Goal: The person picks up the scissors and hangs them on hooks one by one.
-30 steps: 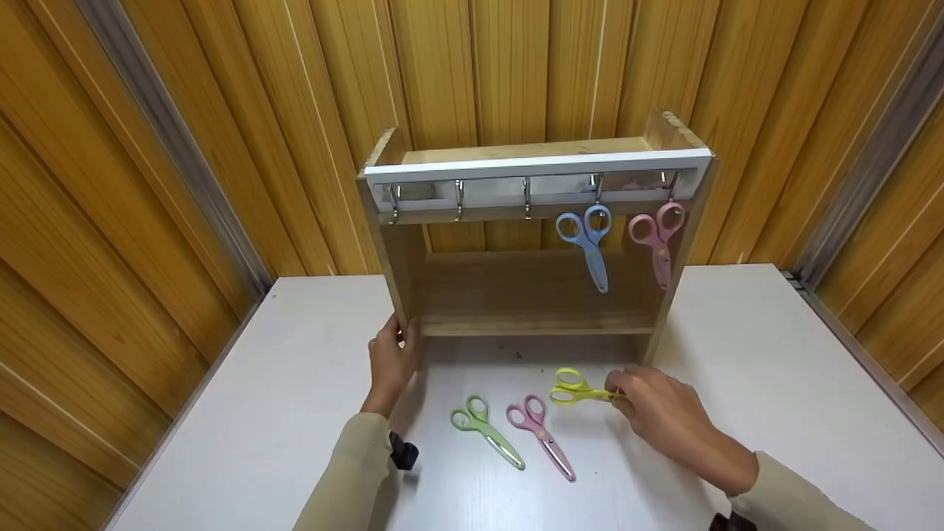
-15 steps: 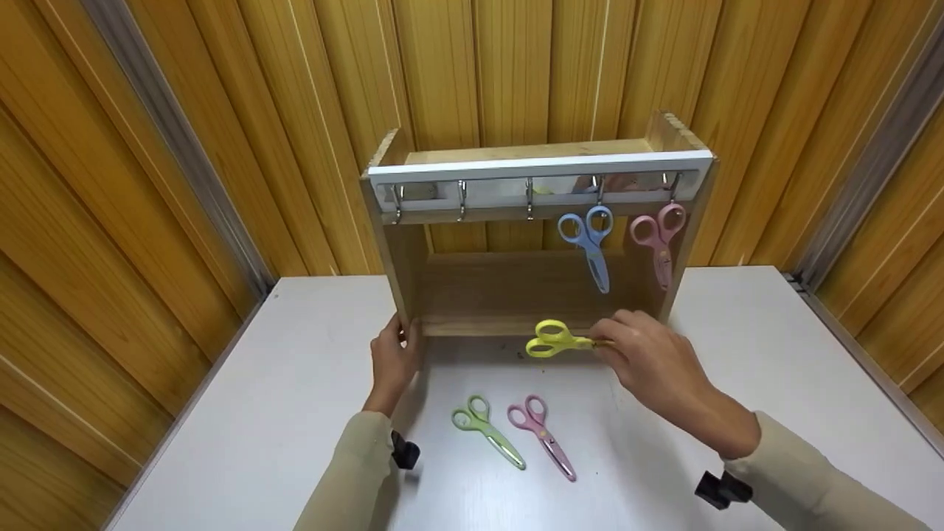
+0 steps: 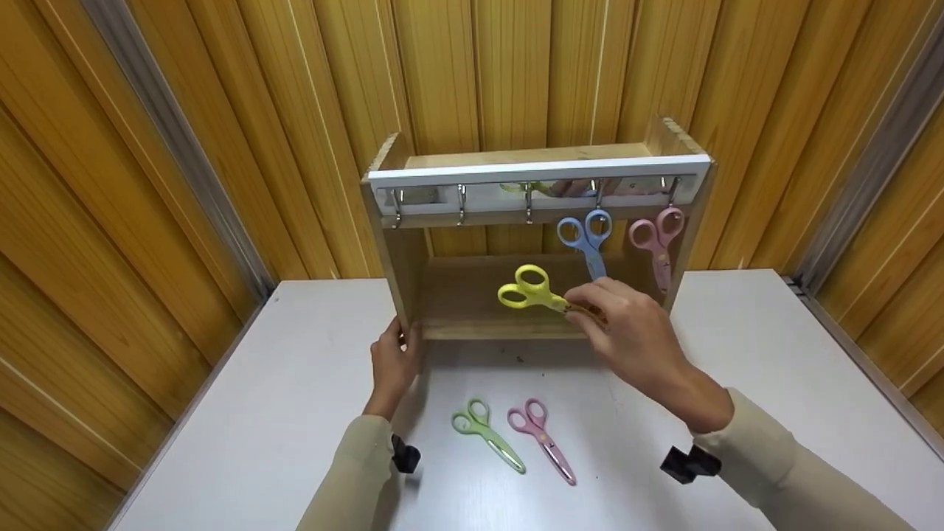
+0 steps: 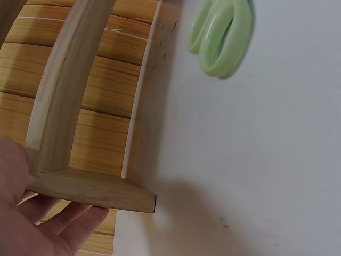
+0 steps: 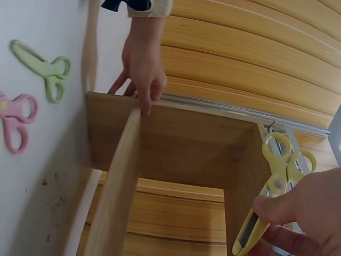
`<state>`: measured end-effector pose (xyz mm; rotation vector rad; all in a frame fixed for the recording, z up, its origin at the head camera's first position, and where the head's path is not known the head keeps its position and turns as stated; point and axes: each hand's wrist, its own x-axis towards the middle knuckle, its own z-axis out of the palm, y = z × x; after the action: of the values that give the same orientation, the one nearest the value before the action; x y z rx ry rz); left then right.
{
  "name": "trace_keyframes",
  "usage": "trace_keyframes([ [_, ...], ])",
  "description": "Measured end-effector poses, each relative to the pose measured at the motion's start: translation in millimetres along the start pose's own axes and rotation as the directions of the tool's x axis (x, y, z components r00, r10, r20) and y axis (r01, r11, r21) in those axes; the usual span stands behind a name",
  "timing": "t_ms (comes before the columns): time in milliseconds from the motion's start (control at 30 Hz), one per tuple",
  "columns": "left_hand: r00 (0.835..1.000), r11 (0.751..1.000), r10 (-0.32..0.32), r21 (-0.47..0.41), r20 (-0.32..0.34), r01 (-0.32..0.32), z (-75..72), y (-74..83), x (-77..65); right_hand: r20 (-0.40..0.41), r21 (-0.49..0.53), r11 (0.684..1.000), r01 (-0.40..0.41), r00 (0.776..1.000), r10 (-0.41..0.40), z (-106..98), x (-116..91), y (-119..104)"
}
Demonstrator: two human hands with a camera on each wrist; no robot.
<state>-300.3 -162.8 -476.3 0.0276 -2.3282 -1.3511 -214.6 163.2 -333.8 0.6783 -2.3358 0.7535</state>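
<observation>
My right hand (image 3: 627,332) pinches a pair of yellow scissors (image 3: 532,287) by the blade end, handle loops pointing left, in front of the wooden shelf unit (image 3: 501,333). In the right wrist view the yellow scissors (image 5: 277,181) show between thumb and fingers. My left hand (image 3: 394,361) grips the lower left side panel of the shelf; in the left wrist view its fingers curl round that panel (image 4: 90,189). Blue scissors (image 3: 586,232) and pink scissors (image 3: 656,240) hang from the two rightmost hooks. Three hooks to the left, such as the middle hook (image 3: 528,203), carry nothing.
Green scissors (image 3: 487,435) and another pair of pink scissors (image 3: 542,442) lie on the white table (image 3: 295,383) in front of the shelf. A white mirrored rail (image 3: 538,171) holds the hooks. Wood-look panel walls (image 3: 509,74) stand behind and at both sides.
My right hand has raised the yellow scissors from near the table, up and to the left, to in front of the shelf opening. My left hand stays on the side panel.
</observation>
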Motion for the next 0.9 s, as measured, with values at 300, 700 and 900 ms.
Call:
trace_keyframes([
  [300,1.000,1.000,0.011,0.015,-0.010,-0.011,0.1,0.2,0.2,-0.106,0.114,0.992,-0.045,0.993,0.057,10,19,-2],
  [700,1.000,1.000,0.017,0.025,-0.017,-0.016,-0.3,1.9,-0.3,-0.132,0.167,0.978,-0.121,0.981,0.144,26,31,-5],
  [900,1.000,1.000,0.010,0.023,-0.007,-0.010,-0.5,2.6,-0.9,-0.138,0.188,0.972,-0.144,0.975,0.171,33,34,-5],
])
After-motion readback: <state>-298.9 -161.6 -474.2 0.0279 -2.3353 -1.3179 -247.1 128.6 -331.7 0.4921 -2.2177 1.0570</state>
